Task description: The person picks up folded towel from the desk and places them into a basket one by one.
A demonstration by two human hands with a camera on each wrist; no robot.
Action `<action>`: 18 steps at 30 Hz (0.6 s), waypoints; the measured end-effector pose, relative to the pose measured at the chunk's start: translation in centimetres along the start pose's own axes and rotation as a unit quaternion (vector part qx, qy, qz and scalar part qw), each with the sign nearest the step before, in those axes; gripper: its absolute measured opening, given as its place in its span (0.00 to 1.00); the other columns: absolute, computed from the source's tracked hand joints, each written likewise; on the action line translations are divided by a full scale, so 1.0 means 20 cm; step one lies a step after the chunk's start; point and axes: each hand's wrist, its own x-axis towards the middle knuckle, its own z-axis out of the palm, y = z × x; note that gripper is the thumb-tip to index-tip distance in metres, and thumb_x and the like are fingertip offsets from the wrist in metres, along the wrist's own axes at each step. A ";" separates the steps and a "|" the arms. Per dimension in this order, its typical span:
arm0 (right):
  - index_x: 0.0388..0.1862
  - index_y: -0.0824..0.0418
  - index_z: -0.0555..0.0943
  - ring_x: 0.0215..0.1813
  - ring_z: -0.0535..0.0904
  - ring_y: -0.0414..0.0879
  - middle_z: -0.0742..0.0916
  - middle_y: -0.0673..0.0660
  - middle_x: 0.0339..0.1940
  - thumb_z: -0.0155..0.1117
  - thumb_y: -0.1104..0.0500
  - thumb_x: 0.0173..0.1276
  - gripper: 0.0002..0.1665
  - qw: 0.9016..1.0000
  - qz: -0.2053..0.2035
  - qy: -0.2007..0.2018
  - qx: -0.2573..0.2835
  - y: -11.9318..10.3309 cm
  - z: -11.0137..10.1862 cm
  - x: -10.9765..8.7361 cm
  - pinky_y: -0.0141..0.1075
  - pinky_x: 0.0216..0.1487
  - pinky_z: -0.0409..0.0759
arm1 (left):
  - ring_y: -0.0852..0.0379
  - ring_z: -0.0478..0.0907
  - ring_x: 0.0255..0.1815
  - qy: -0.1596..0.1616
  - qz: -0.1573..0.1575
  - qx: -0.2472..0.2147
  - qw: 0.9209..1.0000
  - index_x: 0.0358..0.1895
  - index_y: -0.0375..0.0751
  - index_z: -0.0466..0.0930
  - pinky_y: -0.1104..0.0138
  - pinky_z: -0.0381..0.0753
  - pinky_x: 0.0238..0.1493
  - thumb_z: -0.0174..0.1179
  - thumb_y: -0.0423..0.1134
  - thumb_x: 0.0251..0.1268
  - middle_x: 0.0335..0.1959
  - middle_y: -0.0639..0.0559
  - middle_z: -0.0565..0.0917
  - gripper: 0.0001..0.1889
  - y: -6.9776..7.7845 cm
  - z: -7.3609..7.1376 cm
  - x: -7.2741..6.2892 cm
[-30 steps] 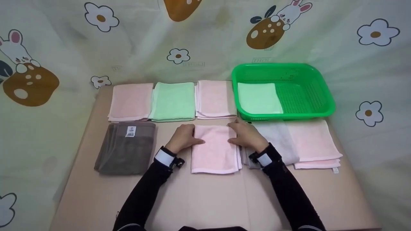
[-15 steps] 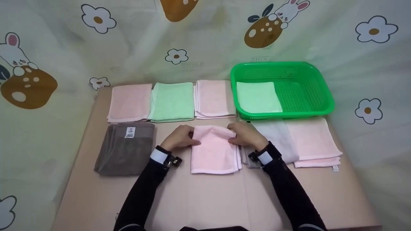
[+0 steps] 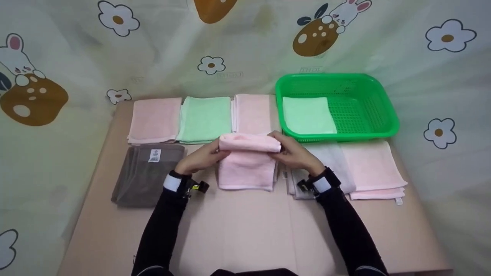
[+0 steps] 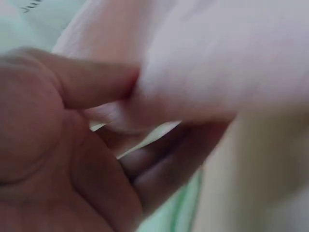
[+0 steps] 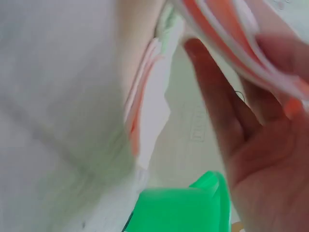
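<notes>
Head view gives me the left hand [image 3: 200, 156] and right hand [image 3: 294, 154] pinching opposite sides of the cloth [image 3: 247, 170], in front and left of the basket [image 3: 364, 136], far end curled over; I judge the paired grip evens the fold.

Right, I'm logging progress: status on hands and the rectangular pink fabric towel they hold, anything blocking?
Left hand and right hand grip opposite sides of pink towel. Far end bent over. No blockage seen; green plastic basket beyond right hand.

Left grip [image 3: 201, 157], right grip [image 3: 295, 154] holding folded pink towel [image 3: 248, 168].
</notes>
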 end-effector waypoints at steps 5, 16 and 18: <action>0.81 0.63 0.57 0.70 0.73 0.51 0.66 0.63 0.80 0.57 0.72 0.76 0.38 0.989 -0.038 0.068 0.122 -0.03 0.01 0.00 0.35 0.70 0.74 | 0.46 0.59 0.81 0.045 0.047 -0.015 0.998 0.84 0.40 0.43 0.51 0.55 0.82 0.49 0.38 0.84 0.80 0.39 0.63 0.35 0.06 0.01 0.00; 0.82 0.54 0.52 0.66 0.76 0.50 0.68 0.70 0.76 0.51 0.72 0.79 0.39 0.982 -0.072 0.142 0.104 -0.01 0.05 0.01 0.34 0.63 0.79 | 0.46 0.66 0.77 0.092 0.054 0.015 0.994 0.84 0.41 0.45 0.51 0.63 0.79 0.50 0.41 0.83 0.77 0.38 0.67 0.35 0.09 0.03 0.00; 0.83 0.55 0.48 0.65 0.77 0.50 0.72 0.70 0.71 0.50 0.72 0.80 0.41 0.978 -0.073 0.146 0.132 -0.01 0.05 0.02 0.35 0.61 0.80 | 0.46 0.68 0.75 0.096 0.057 0.006 0.994 0.82 0.40 0.47 0.51 0.65 0.77 0.50 0.42 0.83 0.75 0.37 0.68 0.34 0.09 0.04 0.00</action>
